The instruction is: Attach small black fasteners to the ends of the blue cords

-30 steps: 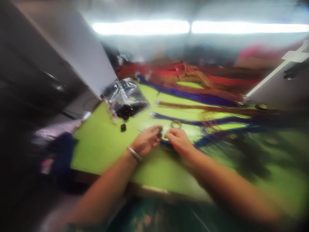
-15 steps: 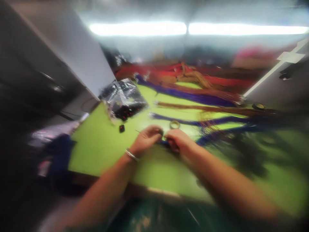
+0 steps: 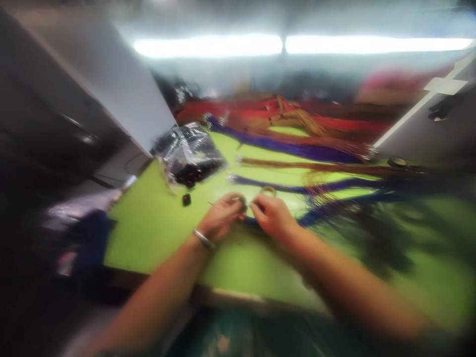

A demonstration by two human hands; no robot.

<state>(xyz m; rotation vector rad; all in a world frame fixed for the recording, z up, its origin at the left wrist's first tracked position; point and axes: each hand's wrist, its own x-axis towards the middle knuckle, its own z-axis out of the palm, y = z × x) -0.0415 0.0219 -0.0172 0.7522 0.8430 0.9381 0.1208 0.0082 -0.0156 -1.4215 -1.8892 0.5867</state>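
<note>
Just left of the table's middle, my left hand (image 3: 220, 217) is closed, fingertips pinching a small dark piece (image 3: 243, 204) whose shape is blurred. A thin dark strand pokes out behind that hand. Close by on the right, my right hand (image 3: 274, 218) has thumb and forefinger pressed together; whatever they grip is too small to make out. Blue wires (image 3: 307, 218) run from beneath my hands off to the right. A roll of tape (image 3: 268, 190) lies right behind my right hand, which partly covers it.
On the green table (image 3: 148, 233), a clear plastic bag (image 3: 195, 153) holds black and red parts, and one black part (image 3: 186, 199) lies before it. Bundles of blue wires (image 3: 267, 184) and brown wires (image 3: 282, 163) stretch across the back. Another tape roll (image 3: 397, 162) sits at right.
My right hand has turned, its thumb and forefinger now pinched nearer the upper side, with a slight gap from my left fingers. My left hand has barely shifted.
</note>
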